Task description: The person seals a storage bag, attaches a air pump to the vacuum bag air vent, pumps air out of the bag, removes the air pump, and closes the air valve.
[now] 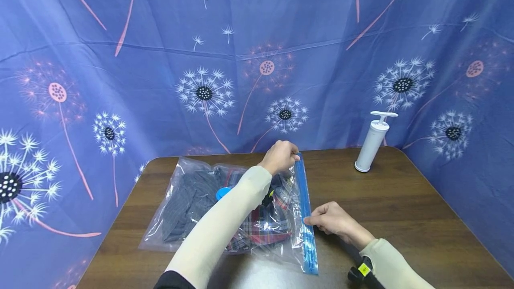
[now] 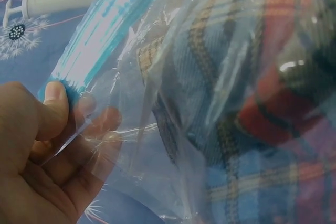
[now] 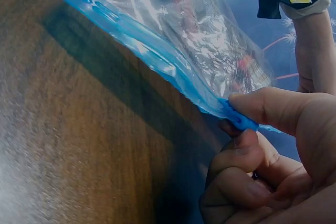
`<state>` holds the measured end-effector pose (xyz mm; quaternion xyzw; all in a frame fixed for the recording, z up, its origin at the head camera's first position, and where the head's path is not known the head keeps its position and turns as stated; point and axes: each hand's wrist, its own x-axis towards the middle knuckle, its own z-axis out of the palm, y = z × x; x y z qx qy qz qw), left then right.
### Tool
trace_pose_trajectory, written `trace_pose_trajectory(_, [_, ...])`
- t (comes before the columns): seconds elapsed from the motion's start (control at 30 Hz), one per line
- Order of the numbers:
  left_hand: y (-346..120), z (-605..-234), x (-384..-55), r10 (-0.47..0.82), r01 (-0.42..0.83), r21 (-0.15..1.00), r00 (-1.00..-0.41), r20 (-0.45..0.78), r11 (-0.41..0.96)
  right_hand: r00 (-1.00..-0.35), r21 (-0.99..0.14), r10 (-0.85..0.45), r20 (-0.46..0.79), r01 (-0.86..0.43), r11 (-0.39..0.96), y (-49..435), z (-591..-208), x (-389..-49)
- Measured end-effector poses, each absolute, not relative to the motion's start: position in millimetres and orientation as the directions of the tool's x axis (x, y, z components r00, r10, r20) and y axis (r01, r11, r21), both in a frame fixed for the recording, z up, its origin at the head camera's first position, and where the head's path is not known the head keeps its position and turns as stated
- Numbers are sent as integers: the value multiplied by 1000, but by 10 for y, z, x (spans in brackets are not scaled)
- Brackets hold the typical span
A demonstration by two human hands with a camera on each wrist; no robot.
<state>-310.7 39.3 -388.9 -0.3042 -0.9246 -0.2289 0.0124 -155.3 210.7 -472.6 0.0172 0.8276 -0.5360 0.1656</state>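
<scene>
A clear vacuum storage bag (image 1: 160,231) lies on the table with its blue zip seal (image 1: 306,200) toward the right. Inside are dark grey folded cloth (image 1: 188,208) and plaid cloth (image 2: 220,98) in red, blue and tan. A round blue valve cap (image 1: 222,193) sits on the bag's upper face. My left hand (image 1: 280,157) reaches across the bag and pinches the far end of the seal between thumb and fingers. Partway along the seal, my right hand (image 1: 333,221) pinches a small blue zip slider (image 3: 242,121) between thumb and curled index finger.
A white hand pump (image 1: 370,146) with a T-shaped handle stands at the table's back right. Blue dandelion-patterned cloth (image 1: 249,21) hangs behind and beside the brown wooden table (image 1: 401,208).
</scene>
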Motion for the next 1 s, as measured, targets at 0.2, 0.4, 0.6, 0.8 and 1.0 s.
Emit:
trace_pose_trajectory(0.2, [383,-3921,-3126,551,563,410,-819,160,718,-939,-882,-155,-308,220,417,2097,-4751,-1494])
trace_pose_trajectory(0.4, [389,-3940,-3146,549,560,416,-820,159,716,-930,-885,-181,-319,223,410,2103,-4769,-1432])
trace_pose_trajectory(0.6, [409,-3913,-3150,551,567,402,-818,167,719,-938,-890,-164,-306,220,400,2084,-4765,-1366])
trace_pose_trajectory(0.8, [421,-3890,-3142,552,568,401,-817,166,719,-949,-884,-132,-287,209,419,2043,-4750,-1299])
trace_pose_trajectory(1.0, [411,-3920,-3143,546,556,415,-823,156,720,-949,-878,-133,-287,205,433,1998,-4771,-1217])
